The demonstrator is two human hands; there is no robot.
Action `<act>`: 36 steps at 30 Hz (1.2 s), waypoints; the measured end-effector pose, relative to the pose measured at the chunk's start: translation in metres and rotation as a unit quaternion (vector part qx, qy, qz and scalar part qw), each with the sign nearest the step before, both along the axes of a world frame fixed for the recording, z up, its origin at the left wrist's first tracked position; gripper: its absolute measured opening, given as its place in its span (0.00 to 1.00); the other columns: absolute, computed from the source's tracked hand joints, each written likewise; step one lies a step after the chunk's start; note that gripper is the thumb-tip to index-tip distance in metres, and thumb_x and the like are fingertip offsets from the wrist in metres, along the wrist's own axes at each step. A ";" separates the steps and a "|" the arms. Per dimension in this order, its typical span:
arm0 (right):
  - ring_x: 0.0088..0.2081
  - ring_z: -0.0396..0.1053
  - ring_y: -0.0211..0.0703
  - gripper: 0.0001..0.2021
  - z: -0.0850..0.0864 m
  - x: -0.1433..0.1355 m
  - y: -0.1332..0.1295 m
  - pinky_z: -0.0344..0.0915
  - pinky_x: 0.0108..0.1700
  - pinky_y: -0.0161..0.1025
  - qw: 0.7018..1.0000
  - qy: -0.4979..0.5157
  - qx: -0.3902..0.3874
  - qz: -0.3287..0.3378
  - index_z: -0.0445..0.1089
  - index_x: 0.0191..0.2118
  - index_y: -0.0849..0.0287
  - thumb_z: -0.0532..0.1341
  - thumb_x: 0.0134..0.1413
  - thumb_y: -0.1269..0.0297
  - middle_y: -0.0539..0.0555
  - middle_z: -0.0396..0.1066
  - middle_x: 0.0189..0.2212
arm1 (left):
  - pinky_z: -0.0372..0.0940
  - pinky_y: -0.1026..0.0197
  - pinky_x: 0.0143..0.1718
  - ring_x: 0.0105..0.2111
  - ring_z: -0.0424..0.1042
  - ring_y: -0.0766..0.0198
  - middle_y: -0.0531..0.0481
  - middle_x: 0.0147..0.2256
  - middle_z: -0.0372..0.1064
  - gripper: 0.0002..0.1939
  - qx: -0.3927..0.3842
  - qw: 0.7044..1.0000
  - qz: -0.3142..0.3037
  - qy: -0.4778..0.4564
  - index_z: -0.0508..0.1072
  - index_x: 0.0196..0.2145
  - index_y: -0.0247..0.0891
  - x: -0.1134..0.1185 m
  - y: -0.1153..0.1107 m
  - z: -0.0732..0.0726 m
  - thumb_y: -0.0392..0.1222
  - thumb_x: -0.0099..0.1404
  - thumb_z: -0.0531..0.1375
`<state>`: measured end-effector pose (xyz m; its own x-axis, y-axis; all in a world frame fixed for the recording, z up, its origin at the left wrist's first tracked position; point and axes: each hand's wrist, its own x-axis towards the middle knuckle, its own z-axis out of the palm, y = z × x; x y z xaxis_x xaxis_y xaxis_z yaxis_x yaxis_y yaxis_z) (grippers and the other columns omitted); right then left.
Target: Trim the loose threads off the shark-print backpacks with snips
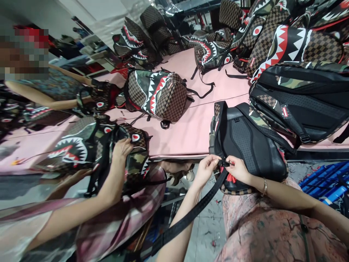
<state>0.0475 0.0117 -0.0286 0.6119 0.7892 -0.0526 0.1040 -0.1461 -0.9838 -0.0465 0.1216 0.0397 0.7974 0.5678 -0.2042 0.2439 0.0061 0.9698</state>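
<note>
While the left hand [207,169] and right hand [237,169] pinch a black webbing strap [191,219] between closed fingertips, the black-padded, brown-checkered backpack [242,142] sits right of centre, at the edge of a pink-covered table [177,140], contents hidden; a small red label [285,111] shows on a larger black-backed backpack [319,103] at far right, its writing illegible.

Soft, even light here, and we can't place its source! The table [177,140] shows up pale and bright, we spot faint shadow under the checked bag [174,96], and glare flashes off the plastic [173,8]. The black bag [242,134] reads fairly crisp; leftward we hit blur, a stretched sleeve [35,231] and a pixelated patch [24,54] up top.
</note>
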 end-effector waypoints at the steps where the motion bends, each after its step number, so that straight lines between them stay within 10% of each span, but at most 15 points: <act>1: 0.21 0.56 0.31 0.01 0.000 0.000 -0.001 0.55 0.25 0.27 1.000 0.002 0.000 0.002 0.62 0.24 0.58 0.55 0.42 0.68 0.44 0.58 0.18 | 0.50 0.68 0.21 0.19 0.55 0.73 0.54 0.22 0.61 0.11 -0.060 0.998 -0.005 -0.005 0.71 0.31 0.33 0.000 0.001 0.001 0.45 0.55 0.60; 5: 0.20 0.53 0.30 0.02 0.000 0.002 -0.002 0.51 0.23 0.28 1.000 0.015 -0.007 0.012 0.62 0.23 0.59 0.56 0.41 0.68 0.43 0.55 0.16 | 0.47 0.69 0.20 0.19 0.54 0.75 0.53 0.23 0.61 0.17 -0.185 0.982 0.018 -0.026 0.71 0.33 0.31 0.001 -0.002 0.004 0.49 0.52 0.62; 14: 0.22 0.57 0.31 0.16 0.000 0.018 -0.014 0.58 0.26 0.30 0.996 0.084 0.002 0.040 0.63 0.36 0.59 0.64 0.37 0.63 0.43 0.58 0.22 | 0.59 0.68 0.30 0.26 0.63 0.72 0.54 0.27 0.65 0.18 -0.127 0.988 0.083 -0.033 0.68 0.37 0.36 0.002 -0.025 0.002 0.38 0.47 0.66; 19: 0.32 0.66 0.36 0.08 0.026 0.034 -0.044 0.62 0.37 0.34 0.999 -0.028 -0.002 0.041 0.65 0.40 0.55 0.52 0.55 0.63 0.49 0.67 0.32 | 0.60 0.67 0.34 0.28 0.64 0.70 0.53 0.28 0.65 0.18 -0.072 0.993 0.080 -0.049 0.67 0.41 0.37 0.001 -0.033 0.003 0.39 0.51 0.63; 36: 0.33 0.65 0.41 0.09 0.042 0.044 -0.042 0.59 0.38 0.38 0.933 -0.354 0.034 0.058 0.69 0.33 0.59 0.54 0.58 0.63 0.53 0.70 0.29 | 0.59 0.65 0.38 0.30 0.64 0.69 0.53 0.29 0.65 0.20 -0.032 0.995 0.079 -0.044 0.65 0.43 0.38 0.005 -0.045 0.005 0.38 0.52 0.62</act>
<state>0.0911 -0.0298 0.0132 0.3843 0.8386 0.3860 0.7427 -0.0325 -0.6688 -0.0413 0.0765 0.0451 0.7152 0.6762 -0.1769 0.1490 0.0998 0.9838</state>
